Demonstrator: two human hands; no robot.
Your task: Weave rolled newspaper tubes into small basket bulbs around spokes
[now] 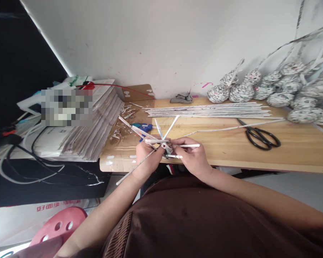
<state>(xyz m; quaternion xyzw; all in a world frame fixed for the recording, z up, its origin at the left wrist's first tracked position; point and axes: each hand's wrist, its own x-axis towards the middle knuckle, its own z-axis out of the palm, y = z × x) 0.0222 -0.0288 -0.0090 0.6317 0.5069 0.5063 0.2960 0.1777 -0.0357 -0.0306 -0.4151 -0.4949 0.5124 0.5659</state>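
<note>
White rolled-paper piece [164,145], its thin spokes fanning from a small core, is held at the near edge of a pale wooden worktop [298,150], between a person's two bare hands. From the left, a stack of papers [97,125] stands beyond the left hand [146,161], whose thumb and fingers are closed on the core's left side; one long spoke slants down across that wrist. The right hand [195,159] pinches the opposite side, fingertips together, a short spoke pointing rightward over it. Neither hand is clearly nearer, and the spokes spread without a single long axis. Fingers hide much of the core; whether the long paper strip [231,127] trailing toward black-handled scissors [247,129] joins it cannot be told. Pixelation obscures items atop the stack.
</note>
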